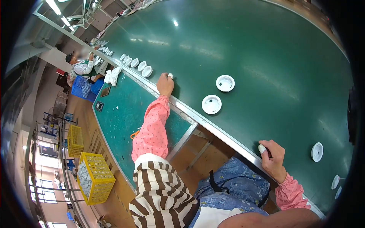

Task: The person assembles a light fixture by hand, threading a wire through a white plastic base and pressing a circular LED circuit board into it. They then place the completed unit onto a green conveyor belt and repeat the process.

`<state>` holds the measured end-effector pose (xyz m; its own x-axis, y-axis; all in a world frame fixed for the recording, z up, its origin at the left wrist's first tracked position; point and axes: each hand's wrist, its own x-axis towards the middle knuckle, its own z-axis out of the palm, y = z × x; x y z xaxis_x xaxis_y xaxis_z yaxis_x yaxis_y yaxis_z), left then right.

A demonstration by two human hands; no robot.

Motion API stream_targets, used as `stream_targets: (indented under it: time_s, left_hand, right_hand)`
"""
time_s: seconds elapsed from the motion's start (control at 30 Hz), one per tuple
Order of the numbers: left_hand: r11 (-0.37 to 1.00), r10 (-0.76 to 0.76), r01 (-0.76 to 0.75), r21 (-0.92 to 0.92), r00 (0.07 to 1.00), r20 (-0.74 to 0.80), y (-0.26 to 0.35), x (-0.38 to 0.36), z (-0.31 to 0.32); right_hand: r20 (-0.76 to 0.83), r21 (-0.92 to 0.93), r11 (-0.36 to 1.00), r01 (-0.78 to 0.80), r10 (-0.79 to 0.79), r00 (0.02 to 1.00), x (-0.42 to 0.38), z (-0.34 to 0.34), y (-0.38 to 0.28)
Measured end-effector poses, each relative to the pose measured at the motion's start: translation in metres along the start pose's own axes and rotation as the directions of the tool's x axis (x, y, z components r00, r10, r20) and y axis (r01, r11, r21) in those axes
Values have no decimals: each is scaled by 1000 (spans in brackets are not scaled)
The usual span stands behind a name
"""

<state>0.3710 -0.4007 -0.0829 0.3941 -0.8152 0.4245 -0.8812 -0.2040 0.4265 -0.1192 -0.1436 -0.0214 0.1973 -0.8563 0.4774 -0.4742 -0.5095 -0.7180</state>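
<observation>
My left hand (165, 84) rests at the near edge of the green belt (247, 57), its fingers curled in, with a white cover on a fingertip. No object shows in it. Just beyond it stands a white round cup-like part (147, 71), last in a row along the edge. My right hand (272, 157) lies curled near the edge further right, with a white cover on the thumb; nothing shows in it. Between the hands, two white round parts with dark holes, one nearer (211, 104) and one farther (225, 83), lie on the belt, apart from both hands.
Another white part (317, 152) lies to the right, with more at the far right edge. A green side table (121, 106) holds orange-handled scissors (135, 134) and a white cloth (112, 76). Yellow crates (102, 190) stand on the floor. A co-worker (81, 67) sits farther along.
</observation>
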Motion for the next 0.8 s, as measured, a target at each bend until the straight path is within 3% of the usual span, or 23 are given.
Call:
stream_targets:
  time_s: [0.8]
  left_hand:
    - [993, -86, 85, -86, 996, -1, 22, -10, -14]
  right_hand:
    - [-13, 8, 999, -38, 38, 999, 1, -3, -1]
